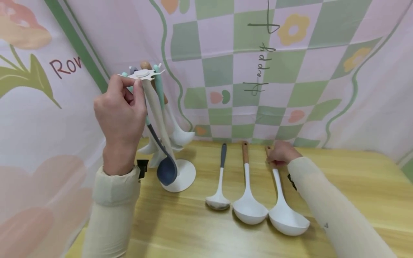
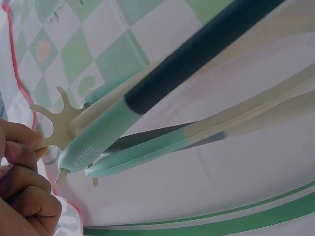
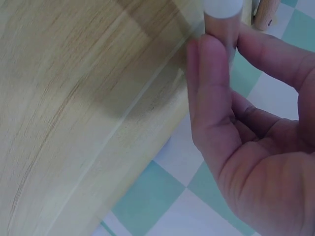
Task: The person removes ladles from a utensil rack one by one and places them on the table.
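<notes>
At twelve o'clock in the head view, a printed cloth (image 1: 258,68) is hung behind the wooden table (image 1: 193,236). Toward ten o'clock on the table, a utensil stand (image 1: 158,113) is hung with several utensils, and its hooked top (image 1: 143,73) is pinched by the fingers of the left hand (image 1: 120,107). It is judged light and rather top-heavy, so a steadying hold at the hub or pole is to be preferred to one thin hook. Toward three o'clock, the outer ladle (image 1: 281,200) is laid with its bowl toward five o'clock. Its wooden handle (image 3: 221,26) is gripped just short of the white neck by the fingers of the right hand (image 1: 283,153). Light weight, stiffness and little fragility are to be expected; the smooth neck may prove slippery, whereas the wood is better suited to being held, low enough for the bowl's weight to be checked. Toward its nine o'clock, a similar middle ladle (image 1: 247,184) is laid, then a smaller dark-handled ladle (image 1: 221,177), both untouched.
</notes>
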Tool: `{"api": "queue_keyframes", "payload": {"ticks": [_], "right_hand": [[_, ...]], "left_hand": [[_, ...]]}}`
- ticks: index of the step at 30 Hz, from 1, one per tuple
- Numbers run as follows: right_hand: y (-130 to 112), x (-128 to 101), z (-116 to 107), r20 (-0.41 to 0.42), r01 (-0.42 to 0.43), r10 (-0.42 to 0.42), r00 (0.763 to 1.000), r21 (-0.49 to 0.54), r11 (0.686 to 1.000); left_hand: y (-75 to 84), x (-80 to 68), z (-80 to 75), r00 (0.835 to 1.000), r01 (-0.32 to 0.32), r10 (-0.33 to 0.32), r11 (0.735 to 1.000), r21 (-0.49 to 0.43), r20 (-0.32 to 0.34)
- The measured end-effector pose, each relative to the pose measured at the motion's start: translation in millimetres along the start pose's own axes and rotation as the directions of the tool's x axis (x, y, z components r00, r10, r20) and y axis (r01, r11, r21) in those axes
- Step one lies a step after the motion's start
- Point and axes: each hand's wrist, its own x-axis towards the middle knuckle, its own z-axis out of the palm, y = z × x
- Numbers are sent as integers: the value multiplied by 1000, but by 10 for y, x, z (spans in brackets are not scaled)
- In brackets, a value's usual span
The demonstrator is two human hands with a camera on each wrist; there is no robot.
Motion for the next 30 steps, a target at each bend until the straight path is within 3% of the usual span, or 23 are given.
{"api": "queue_keyframes", "payload": {"ticks": [9,16,25,30], "right_hand": [[-2,-38,-11,-1,-1,1,1000,-10,1000],[8,-88,-6,8,-1,0,1000,21,1000],[23,-99,26,1,-12,12,1000,26,1000],[33,-95,41,-5,-15,15,1000,18,1000]], "left_hand": [[-7,-19,0,1000,9,-10,999,34,24],[12,5,-37,999,-26,24,998,63,44],[57,16,-57,996,88,-91,992,86,26],[51,38,-56,995,94,-95,993,74,21]]}}
